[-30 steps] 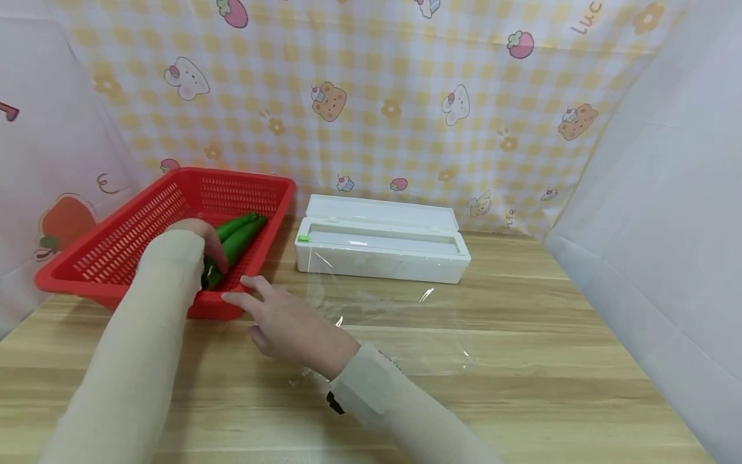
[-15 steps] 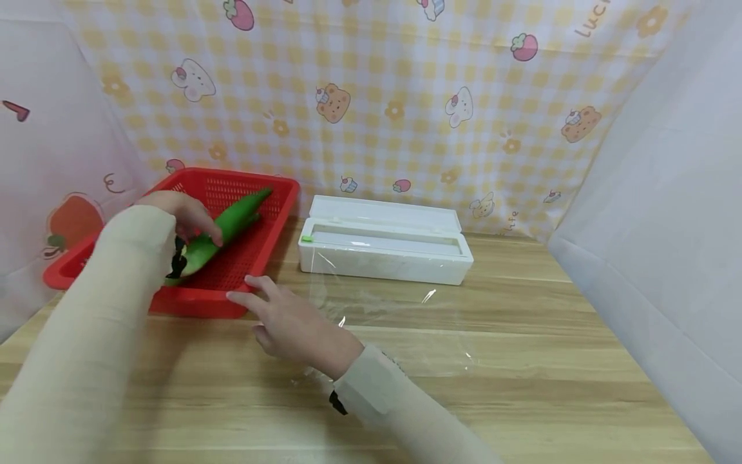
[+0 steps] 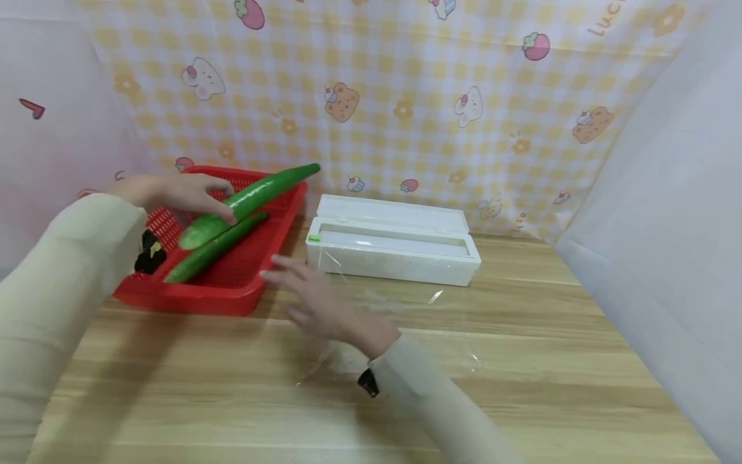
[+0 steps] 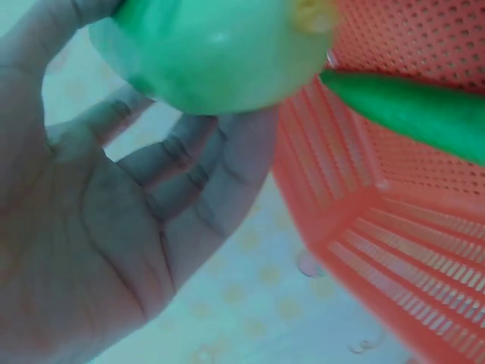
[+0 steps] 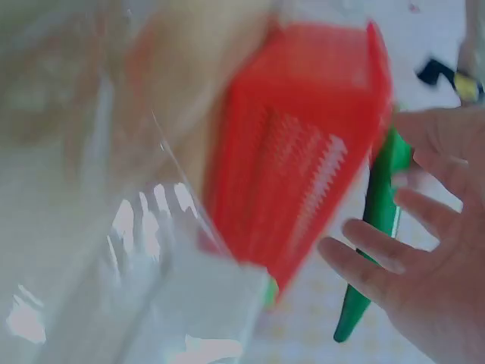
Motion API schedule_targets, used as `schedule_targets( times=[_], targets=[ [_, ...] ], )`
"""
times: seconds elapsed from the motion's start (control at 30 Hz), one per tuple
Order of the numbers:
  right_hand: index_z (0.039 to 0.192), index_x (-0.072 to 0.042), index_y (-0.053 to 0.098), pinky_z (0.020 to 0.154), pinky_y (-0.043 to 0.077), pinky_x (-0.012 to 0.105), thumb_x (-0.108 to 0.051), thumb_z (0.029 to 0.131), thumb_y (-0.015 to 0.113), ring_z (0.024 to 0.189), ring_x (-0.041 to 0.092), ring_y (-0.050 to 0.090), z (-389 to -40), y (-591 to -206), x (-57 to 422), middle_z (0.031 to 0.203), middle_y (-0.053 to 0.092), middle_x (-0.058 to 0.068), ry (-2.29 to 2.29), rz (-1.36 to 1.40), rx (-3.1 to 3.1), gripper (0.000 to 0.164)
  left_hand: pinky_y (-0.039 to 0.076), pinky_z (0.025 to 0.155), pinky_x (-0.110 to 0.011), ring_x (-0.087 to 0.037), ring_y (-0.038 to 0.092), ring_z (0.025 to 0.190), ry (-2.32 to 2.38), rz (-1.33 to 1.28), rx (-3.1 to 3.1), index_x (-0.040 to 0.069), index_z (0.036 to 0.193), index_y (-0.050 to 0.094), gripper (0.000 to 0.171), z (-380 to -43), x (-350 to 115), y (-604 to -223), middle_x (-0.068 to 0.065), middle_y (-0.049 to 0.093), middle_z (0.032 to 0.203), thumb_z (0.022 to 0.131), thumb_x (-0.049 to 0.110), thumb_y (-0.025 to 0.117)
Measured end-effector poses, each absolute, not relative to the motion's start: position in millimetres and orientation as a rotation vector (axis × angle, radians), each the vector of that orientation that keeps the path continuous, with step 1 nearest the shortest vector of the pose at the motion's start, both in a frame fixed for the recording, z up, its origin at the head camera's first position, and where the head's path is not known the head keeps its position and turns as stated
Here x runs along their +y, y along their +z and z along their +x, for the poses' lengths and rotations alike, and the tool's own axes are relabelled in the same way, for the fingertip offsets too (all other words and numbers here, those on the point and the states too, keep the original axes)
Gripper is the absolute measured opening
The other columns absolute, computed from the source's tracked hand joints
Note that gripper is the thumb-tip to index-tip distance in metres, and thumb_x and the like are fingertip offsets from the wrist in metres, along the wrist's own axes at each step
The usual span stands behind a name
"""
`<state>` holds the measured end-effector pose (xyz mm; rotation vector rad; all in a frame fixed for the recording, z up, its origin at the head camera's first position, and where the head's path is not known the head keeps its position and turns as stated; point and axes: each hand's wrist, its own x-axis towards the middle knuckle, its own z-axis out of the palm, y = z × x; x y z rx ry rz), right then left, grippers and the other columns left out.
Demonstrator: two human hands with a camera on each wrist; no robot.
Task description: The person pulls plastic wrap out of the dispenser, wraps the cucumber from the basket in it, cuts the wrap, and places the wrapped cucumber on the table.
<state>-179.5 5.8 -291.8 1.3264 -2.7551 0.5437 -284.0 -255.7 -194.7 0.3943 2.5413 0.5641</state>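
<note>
My left hand (image 3: 181,193) grips a long green cucumber (image 3: 257,194) and holds it above the red basket (image 3: 232,301). In the left wrist view the pale rounded end of this cucumber (image 4: 220,64) sits between thumb and fingers. A second cucumber (image 3: 214,250) lies inside the basket, slanting toward its far right side. My right hand (image 3: 324,303), slightly blurred, has its fingers spread just right of the basket's front corner and holds nothing. Below that hand a sheet of clear plastic wrap (image 3: 406,322) spreads over the table.
A white cling-film dispenser box (image 3: 394,258) stands behind the wrap, its lid (image 3: 394,212) raised and a green slider (image 3: 314,238) at its left end. The wrap runs out from its front. A patterned cloth (image 3: 400,96) hangs behind the wooden table (image 3: 551,322).
My left hand has lifted one cucumber out of the basket, up and to the right, leaving the other inside. My right hand has come away from the basket rim, moving right.
</note>
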Motion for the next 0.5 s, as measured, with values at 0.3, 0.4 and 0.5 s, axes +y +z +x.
schedule_targets(
  times=[0.3, 0.4, 0.5],
  targets=[
    [0.127, -0.006, 0.053, 0.107, 0.035, 0.039, -0.008, 0.088, 0.060, 0.128, 0.028, 0.040, -198.5, -255.6, 77.5, 0.139, 0.044, 0.012, 0.648, 0.963, -2.502, 0.040, 0.049, 0.068, -0.032, -0.018, 0.055, 0.081, 0.465, 0.697, 2.663, 0.010, 0.128, 0.044, 0.055, -254.3, -209.0, -186.1, -0.012, 0.058, 0.099, 0.083, 0.033, 0.066],
    [0.128, -0.005, 0.051, 0.107, 0.035, 0.041, -0.010, 0.088, 0.061, 0.128, 0.030, 0.038, -202.7, -251.1, 99.1, 0.139, 0.043, 0.014, 0.672, 0.875, -2.484, 0.042, 0.047, 0.068, -0.030, -0.019, 0.055, 0.081, 0.444, 0.786, 2.683, 0.013, 0.122, 0.050, 0.049, -243.5, -190.0, -184.3, -0.007, 0.058, 0.093, 0.081, 0.032, 0.068],
    [0.129, -0.008, 0.050, 0.105, 0.035, 0.044, -0.014, 0.087, 0.065, 0.128, 0.031, 0.037, -204.3, -250.7, 118.6, 0.138, 0.043, 0.013, 0.686, 0.818, -2.486, 0.045, 0.045, 0.069, -0.030, -0.019, 0.052, 0.085, 0.393, 0.867, 2.689, 0.016, 0.121, 0.053, 0.048, -233.9, -171.6, -185.8, -0.005, 0.057, 0.093, 0.079, 0.033, 0.070]
  ],
)
